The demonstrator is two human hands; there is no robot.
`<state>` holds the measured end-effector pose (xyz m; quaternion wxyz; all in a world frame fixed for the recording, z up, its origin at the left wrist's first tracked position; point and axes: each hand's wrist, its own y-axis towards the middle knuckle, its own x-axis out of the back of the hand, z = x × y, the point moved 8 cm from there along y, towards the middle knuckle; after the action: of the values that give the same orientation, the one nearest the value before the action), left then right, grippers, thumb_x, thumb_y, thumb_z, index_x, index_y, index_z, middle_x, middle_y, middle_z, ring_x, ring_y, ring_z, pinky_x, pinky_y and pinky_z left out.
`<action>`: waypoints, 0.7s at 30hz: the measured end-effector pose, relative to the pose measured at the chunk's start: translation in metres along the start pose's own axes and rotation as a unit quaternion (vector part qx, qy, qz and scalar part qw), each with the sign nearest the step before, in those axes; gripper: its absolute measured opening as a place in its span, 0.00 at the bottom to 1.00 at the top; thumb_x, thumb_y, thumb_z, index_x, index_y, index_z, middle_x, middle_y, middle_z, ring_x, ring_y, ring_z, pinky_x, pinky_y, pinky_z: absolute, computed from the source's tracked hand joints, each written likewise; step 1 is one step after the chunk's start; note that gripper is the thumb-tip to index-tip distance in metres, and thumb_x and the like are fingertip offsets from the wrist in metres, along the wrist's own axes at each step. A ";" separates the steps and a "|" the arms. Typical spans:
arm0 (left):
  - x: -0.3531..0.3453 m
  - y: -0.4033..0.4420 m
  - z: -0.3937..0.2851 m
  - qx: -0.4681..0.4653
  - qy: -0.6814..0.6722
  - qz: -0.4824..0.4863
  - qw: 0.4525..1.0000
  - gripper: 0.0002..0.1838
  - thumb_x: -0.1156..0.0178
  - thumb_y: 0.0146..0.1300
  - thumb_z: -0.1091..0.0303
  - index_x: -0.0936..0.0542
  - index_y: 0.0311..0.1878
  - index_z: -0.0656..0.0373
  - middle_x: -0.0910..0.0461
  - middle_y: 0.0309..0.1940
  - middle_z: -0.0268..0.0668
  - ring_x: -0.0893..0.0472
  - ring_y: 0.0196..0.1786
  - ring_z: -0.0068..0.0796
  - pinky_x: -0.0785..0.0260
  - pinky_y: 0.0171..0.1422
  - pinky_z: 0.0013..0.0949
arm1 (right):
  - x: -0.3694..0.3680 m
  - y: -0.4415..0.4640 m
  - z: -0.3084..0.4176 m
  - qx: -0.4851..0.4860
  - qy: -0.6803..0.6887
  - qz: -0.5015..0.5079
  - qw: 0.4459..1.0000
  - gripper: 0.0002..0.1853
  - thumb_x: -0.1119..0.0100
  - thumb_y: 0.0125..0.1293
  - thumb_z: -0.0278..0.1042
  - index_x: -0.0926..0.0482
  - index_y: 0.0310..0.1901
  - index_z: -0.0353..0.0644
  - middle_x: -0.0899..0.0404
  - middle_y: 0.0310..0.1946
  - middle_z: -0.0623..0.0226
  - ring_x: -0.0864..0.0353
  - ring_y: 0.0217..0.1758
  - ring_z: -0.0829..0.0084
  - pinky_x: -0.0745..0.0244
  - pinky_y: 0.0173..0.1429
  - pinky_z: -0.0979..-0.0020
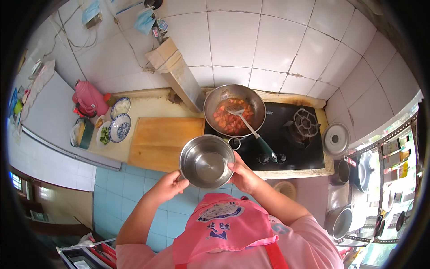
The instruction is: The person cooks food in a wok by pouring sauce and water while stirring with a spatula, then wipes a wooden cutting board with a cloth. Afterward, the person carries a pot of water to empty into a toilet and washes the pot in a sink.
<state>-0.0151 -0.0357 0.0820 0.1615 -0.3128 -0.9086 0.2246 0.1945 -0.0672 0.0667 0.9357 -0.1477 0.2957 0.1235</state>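
Observation:
Between my two hands is a round stainless steel pot [208, 165], held in front of my body near the counter's front edge. Its inside is shiny and some clear liquid may lie at the bottom; I cannot tell for sure. My left hand [170, 184] grips the pot's lower left side. On the right side my right hand [243, 174] has its thumb over the rim. Beyond the pot, a wok [210, 102] sits on the stove, with chopped red tomato pieces [230, 121] in sauce. A slotted spatula [251, 130] with a green handle rests in the wok.
A wooden cutting board [156, 139] lies left of the black gas stove [295, 157]. Further left stand patterned bowls [120, 127], a plate of chopped greens [104, 135] and a pink thermos [89, 99]. A pot lid [336, 138] leans at the right, near a rack with pots [339, 222].

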 end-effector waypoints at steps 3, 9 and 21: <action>-0.007 0.000 -0.009 -0.101 0.025 0.042 0.994 0.19 0.46 0.69 0.56 0.31 0.56 0.59 0.24 0.42 0.35 0.25 0.39 0.22 0.30 0.39 0.25 | 0.001 0.000 0.007 0.023 0.028 -0.033 0.999 0.44 0.41 0.60 0.53 0.51 0.73 0.49 0.38 0.65 0.65 0.30 0.62 0.69 0.20 0.46 0.65; -0.014 0.048 0.028 -0.147 -0.240 -0.188 0.941 0.31 0.48 0.68 0.44 0.36 0.64 0.57 0.29 0.57 0.39 0.25 0.53 0.30 0.26 0.46 0.34 | -0.004 0.005 0.024 0.072 0.037 -0.049 0.996 0.43 0.44 0.62 0.51 0.52 0.73 0.49 0.38 0.65 0.63 0.28 0.60 0.68 0.19 0.47 0.63; -0.064 0.082 0.006 -0.068 -0.584 0.118 0.800 0.33 0.57 0.69 0.40 0.34 0.65 0.58 0.24 0.56 0.49 0.17 0.48 0.52 0.16 0.40 0.49 | -0.001 0.015 0.021 0.038 0.022 -0.033 0.999 0.42 0.44 0.63 0.53 0.52 0.73 0.49 0.43 0.68 0.59 0.37 0.68 0.60 0.24 0.58 0.53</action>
<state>0.0710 -0.0210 0.0257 -0.4494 -0.2376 -0.7995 0.3199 0.1998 -0.0461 0.0806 0.9375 -0.1244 0.3154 0.0784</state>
